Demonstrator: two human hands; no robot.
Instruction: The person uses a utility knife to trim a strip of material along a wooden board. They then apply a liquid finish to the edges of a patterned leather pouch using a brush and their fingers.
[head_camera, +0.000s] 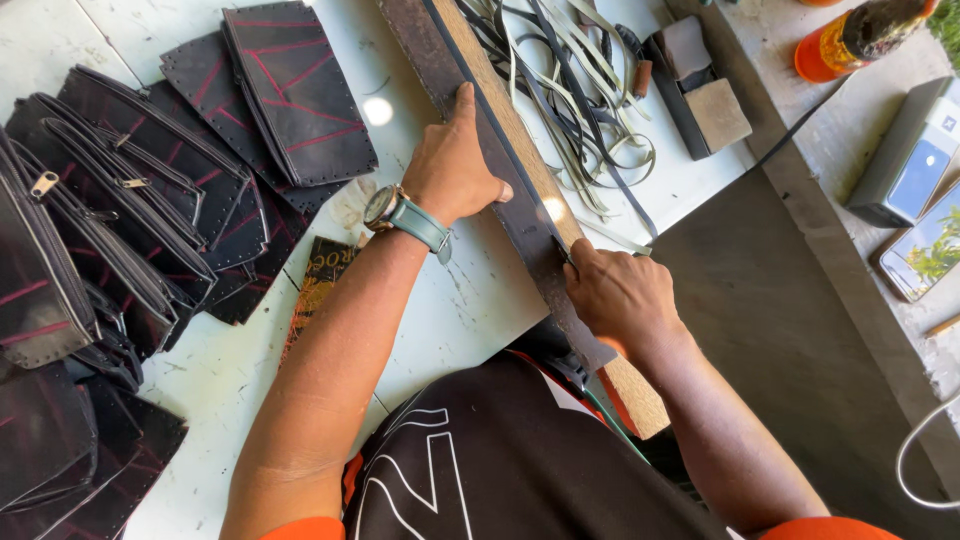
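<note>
— While my left hand (455, 165) presses flat on the dark strip (520, 200) atop the wooden board (640, 400) at the table's (450, 310) right edge, what's your right doing?

— My right hand (615, 295) is fisted around a small blade I can barely see. If the strip shifts, I think the cut wanders.

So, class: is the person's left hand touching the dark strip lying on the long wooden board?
Touching. The head view shows the left hand pressed flat on the dark strip, fingers spread along it and thumb over its edge, with no gap, on the wooden board.
</note>
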